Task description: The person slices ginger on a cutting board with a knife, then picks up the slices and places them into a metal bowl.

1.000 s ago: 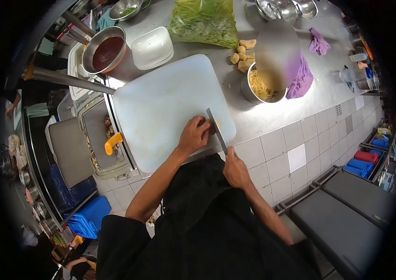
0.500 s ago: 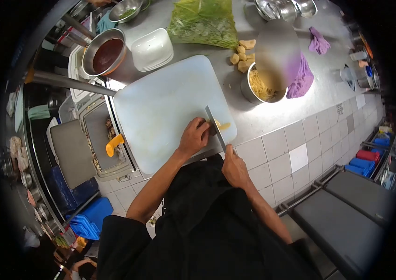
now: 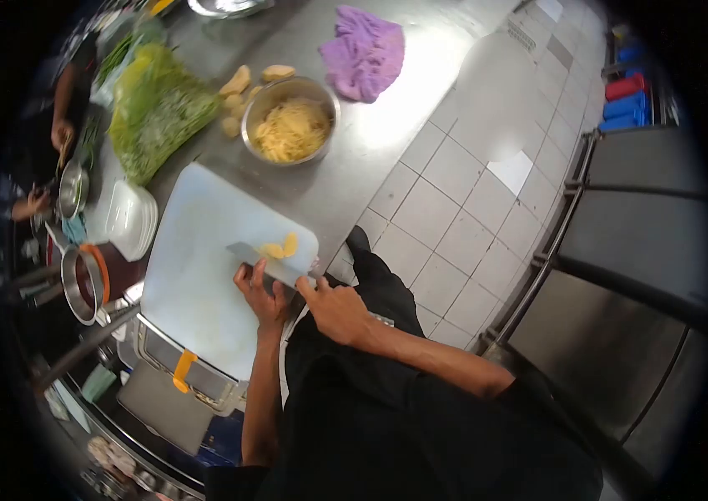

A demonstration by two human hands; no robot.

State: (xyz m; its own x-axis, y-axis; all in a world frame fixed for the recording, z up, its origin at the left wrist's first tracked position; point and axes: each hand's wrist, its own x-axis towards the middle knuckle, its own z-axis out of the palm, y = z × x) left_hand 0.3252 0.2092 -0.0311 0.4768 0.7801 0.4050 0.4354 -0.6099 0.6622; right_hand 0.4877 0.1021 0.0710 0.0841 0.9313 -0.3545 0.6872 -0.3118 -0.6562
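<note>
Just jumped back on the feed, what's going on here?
The person's right hand grips a knife, its blade over the white cutting board, next to pale yellow pieces. The left hand, fingers spread, is right by the blade; whether it touches is unclear. Beyond the board, a metal pot holds yellow shreds.

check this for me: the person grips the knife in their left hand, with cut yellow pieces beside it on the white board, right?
Not quite: the knife is gripped in the right hand, not the left hand, as the head view shows. The cut yellow pieces do lie beside it on the white board.
</note>
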